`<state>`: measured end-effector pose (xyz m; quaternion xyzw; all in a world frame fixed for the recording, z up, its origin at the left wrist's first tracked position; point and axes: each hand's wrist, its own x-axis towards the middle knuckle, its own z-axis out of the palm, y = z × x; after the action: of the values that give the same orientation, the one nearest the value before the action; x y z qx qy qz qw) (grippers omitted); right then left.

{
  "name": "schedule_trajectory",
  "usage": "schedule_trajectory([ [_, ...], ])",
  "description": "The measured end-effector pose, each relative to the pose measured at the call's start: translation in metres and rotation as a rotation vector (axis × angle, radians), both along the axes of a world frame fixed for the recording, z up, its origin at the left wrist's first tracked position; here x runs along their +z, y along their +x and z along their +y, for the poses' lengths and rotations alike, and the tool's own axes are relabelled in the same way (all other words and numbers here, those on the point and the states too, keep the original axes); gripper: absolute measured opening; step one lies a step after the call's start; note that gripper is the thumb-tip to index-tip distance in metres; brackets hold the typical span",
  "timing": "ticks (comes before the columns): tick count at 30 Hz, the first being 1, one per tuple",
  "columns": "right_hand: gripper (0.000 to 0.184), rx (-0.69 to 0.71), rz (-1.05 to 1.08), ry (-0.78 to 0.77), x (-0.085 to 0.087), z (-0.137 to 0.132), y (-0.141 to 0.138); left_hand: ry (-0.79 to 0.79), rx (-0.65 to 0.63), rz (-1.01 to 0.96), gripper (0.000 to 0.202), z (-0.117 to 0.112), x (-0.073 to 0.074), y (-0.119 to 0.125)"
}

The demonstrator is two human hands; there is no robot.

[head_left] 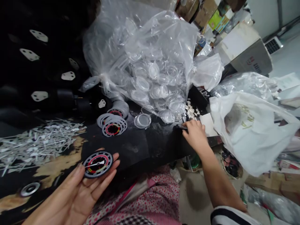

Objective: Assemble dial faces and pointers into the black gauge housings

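Observation:
My left hand (77, 190) lies palm up at the lower left, fingers stretched out. A round dial face (97, 164) with black, red and yellow rings and a white pointer rests on its fingertips. My right hand (194, 134) reaches to the right part of the black table (140, 147), fingers curled over a small dark tool (179, 127). Next to that hand lies a heap of tiny white bits (191, 111) and a white card (208, 124).
A big clear bag of round transparent covers (150, 62) stands at the back centre, one loose cover (142, 120) before it. Stacked dial faces (112, 123) sit beside it. White pointers (37, 143) are heaped at the left. A white plastic bag (250, 131) hangs at the right.

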<state>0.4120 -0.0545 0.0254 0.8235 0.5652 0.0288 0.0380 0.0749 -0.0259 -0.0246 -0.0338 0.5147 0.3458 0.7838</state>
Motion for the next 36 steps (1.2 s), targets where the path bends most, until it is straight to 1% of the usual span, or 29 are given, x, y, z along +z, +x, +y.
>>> schedule_trajectory([
  [2, 0.015, 0.035, -0.003, -0.058, 0.005, 0.002, -0.001, -0.049, 0.004, 0.0, 0.031, 0.002, -0.006, -0.001],
  [4, 0.012, 0.083, 0.034, -0.102, 0.007, 0.001, -0.005, -0.059, 0.008, 0.0, 0.031, 0.002, -0.009, 0.0],
  [6, 0.014, 0.132, 0.108, -0.131, 0.008, -0.001, -0.014, -0.024, 0.002, 0.012, 0.03, 0.0, -0.004, 0.001],
  [8, 0.02, 0.186, 0.193, -0.143, 0.009, -0.004, -0.025, 0.034, -0.008, 0.029, 0.029, -0.003, 0.005, 0.002],
  [10, 0.025, 0.259, 0.317, -0.108, 0.011, -0.005, -0.035, 0.065, -0.012, 0.045, 0.03, -0.005, 0.016, 0.004],
  [12, 0.025, 0.321, 0.463, -0.041, 0.013, -0.003, -0.044, 0.048, -0.009, 0.057, 0.03, -0.005, 0.025, 0.004],
  [14, 0.02, 0.331, 0.601, 0.033, 0.014, 0.001, -0.05, 0.016, 0.005, 0.046, 0.029, -0.003, 0.03, 0.005],
  [16, 0.014, 0.299, 0.711, 0.103, 0.012, 0.007, -0.056, 0.003, 0.026, 0.032, 0.03, -0.001, 0.032, 0.006],
  [18, 0.012, 0.281, 0.801, 0.213, 0.004, 0.014, -0.063, 0.015, 0.031, 0.011, 0.03, 0.0, 0.031, 0.007],
  [21, 0.016, 0.283, 0.956, 0.401, -0.014, 0.023, -0.083, 0.069, 0.008, -0.035, 0.03, 0.0, 0.028, 0.01],
  [22, 0.017, 0.256, 1.053, 0.458, -0.02, 0.025, -0.091, 0.084, -0.003, -0.052, 0.029, -0.001, 0.027, 0.01],
  [24, 0.016, 0.17, 1.336, 0.557, -0.025, 0.027, -0.113, 0.094, -0.017, -0.082, 0.026, -0.002, 0.025, 0.01],
  [26, 0.015, 0.13, 1.634, 0.629, -0.022, 0.029, -0.137, 0.092, -0.034, -0.115, 0.024, -0.003, 0.022, 0.009],
  [28, 0.017, 0.198, 1.861, 0.628, -0.013, 0.031, -0.16, 0.118, -0.047, -0.157, 0.023, -0.004, 0.02, 0.008],
  [30, 0.025, 0.28, 1.988, 0.555, -0.003, 0.034, -0.179, 0.171, -0.054, -0.202, 0.022, -0.005, 0.017, 0.006],
  [31, 0.028, 0.307, 2.014, 0.519, 0.0, 0.035, -0.188, 0.197, -0.058, -0.223, 0.022, -0.006, 0.015, 0.005],
  [33, 0.026, 0.335, 2.006, 0.477, 0.003, 0.037, -0.199, 0.238, -0.065, -0.252, 0.02, -0.007, 0.012, 0.004],
  [36, 0.019, 0.362, 1.913, 0.467, -0.001, 0.038, -0.208, 0.27, -0.071, -0.278, 0.019, -0.008, 0.009, 0.004],
])
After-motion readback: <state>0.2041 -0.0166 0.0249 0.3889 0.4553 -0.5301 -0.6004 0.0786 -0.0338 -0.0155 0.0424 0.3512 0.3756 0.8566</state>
